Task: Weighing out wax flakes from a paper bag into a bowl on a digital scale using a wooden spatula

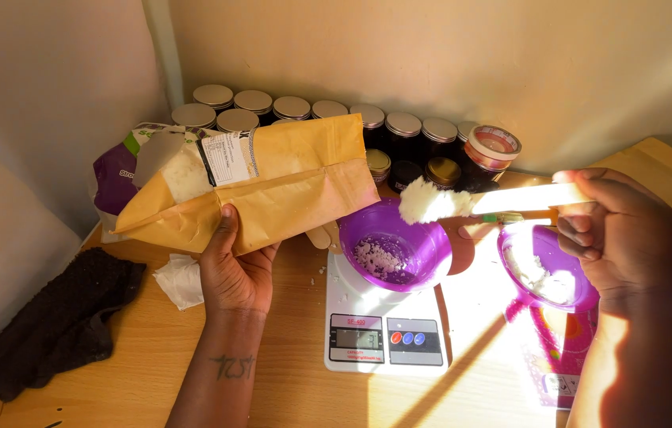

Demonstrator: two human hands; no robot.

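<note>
My left hand (234,265) grips a tan paper bag (273,186) from below, holding it tilted above the table with its mouth toward the right. My right hand (617,230) holds a flat wooden stick (526,198) with a lump of white waxy stuff (423,200) on its tip. That lump hovers over a purple bowl (423,254) containing white crumbs, which sits on a white digital kitchen scale (383,329).
A second purple bowl (530,246) with white residue stands right of the scale. Several dark jars with metal lids (292,107) line the wall. A dark cloth (51,325) and crumpled tissue (179,281) lie at the left; a tan envelope (669,170) at the right.
</note>
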